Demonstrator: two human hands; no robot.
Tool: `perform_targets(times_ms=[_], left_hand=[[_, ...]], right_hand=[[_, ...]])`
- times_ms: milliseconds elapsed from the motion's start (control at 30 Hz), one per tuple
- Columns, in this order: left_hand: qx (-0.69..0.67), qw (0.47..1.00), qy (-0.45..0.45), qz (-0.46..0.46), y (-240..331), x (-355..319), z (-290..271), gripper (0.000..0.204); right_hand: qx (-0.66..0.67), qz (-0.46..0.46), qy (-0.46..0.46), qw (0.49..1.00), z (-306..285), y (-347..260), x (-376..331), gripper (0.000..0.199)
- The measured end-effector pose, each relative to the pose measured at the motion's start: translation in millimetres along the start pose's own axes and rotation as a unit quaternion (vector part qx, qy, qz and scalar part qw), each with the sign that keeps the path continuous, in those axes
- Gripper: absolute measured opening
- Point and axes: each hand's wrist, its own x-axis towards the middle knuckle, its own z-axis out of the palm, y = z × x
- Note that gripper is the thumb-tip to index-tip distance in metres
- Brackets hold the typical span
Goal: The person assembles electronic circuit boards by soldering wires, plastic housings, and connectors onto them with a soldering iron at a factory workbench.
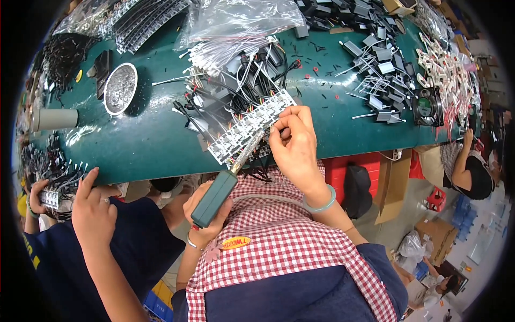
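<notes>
My left hand (206,206) is closed around the dark green handle of a soldering iron (215,197). The iron's metal shaft slants up and right over a white strip-shaped circuit board panel (233,135). My right hand (295,142), with a pale green bangle at its wrist, pinches thumb and fingers together at the panel's right end. What lies between those fingertips is too small to make out. Black and white wires (244,80) and grey blocks are heaped behind the panel, several wires meeting its far edge.
A white-rimmed bowl (105,99) with silvery scraps stands at left. Grey blocks with white leads (383,70) and a small black fan (427,106) lie at right. Clear plastic bags (247,19) cover the back. At left, a co-worker's hand (94,209) is raised near the green table's edge.
</notes>
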Motion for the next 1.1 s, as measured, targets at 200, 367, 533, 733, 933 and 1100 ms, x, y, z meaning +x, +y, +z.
perform_targets(times_ms=[200, 367, 533, 733, 933, 1100], left_hand=[[-0.076, 0.996, 0.019, -0.049, -2.3, 0.7, 13.3, 0.027], [-0.078, 0.995, 0.012, -0.053, -1.0, 4.4, 16.5, 0.025], [-0.066, 0.997, 0.015, -0.047, 1.4, -0.5, 16.5, 0.024], [-0.051, 0.998, 0.021, -0.038, -2.8, -0.6, 12.5, 0.024], [-0.035, 0.999, 0.029, -0.026, -2.4, -6.0, 9.1, 0.023], [-0.021, 0.999, 0.037, -0.016, -3.7, -13.5, 0.8, 0.023]], right_hand=[[0.007, 0.006, -0.009, 1.0, 1.7, -2.2, 0.3, 0.011], [0.001, 0.006, -0.007, 1.0, 1.8, -2.9, 0.7, 0.01], [0.009, 0.008, -0.006, 1.0, 2.6, -4.4, 0.3, 0.011], [0.004, 0.008, -0.005, 1.0, 3.6, -4.5, 0.2, 0.012], [0.003, 0.002, -0.003, 1.0, 4.2, -3.4, 0.1, 0.012], [-0.002, 0.003, -0.005, 1.0, 3.4, -4.2, 0.2, 0.011]])
